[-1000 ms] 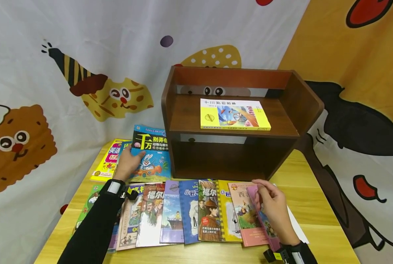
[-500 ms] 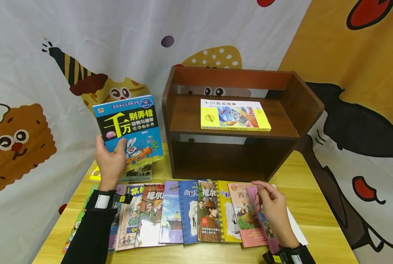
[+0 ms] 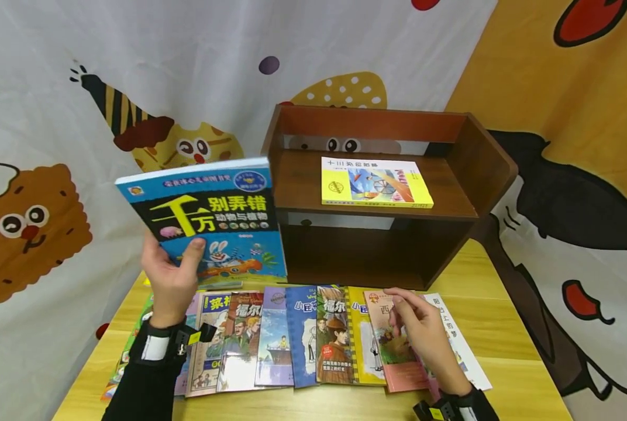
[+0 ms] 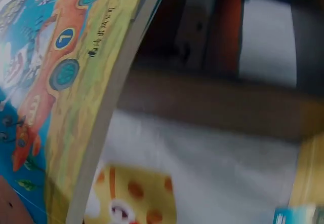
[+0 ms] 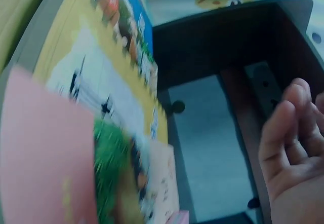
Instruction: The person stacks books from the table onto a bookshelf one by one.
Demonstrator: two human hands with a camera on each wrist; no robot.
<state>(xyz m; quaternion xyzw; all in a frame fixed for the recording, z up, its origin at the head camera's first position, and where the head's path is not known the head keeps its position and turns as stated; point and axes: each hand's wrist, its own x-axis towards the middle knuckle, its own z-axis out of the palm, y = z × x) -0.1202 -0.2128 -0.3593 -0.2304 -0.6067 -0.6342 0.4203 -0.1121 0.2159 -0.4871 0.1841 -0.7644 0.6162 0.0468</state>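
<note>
My left hand (image 3: 168, 278) holds up a blue picture book (image 3: 234, 245), thumb on its front cover. In the left wrist view the book's yellow lower edge (image 4: 86, 102) and orange car show close up. My right hand (image 3: 421, 327) hovers over the right end of a row of books, by a pink book (image 3: 398, 351). Its fingers are loosely bent, and nothing shows between them in the right wrist view. A pinkish book beneath that wrist is mostly hidden. A white book (image 3: 466, 356) lies to its right.
A brown two-tier bookshelf (image 3: 376, 219) stands at the back. On its upper tier lies a yellow-and-white book (image 3: 376, 184). Several overlapping books, including a blue one (image 3: 303, 339), cover the front of the wooden table (image 3: 508, 333). A printed curtain (image 3: 187, 52) hangs behind.
My left hand has lifted the blue picture book off the table on the left and brought it up nearer, tilted. The right hand has shifted slightly left, uncovering more of the white book.
</note>
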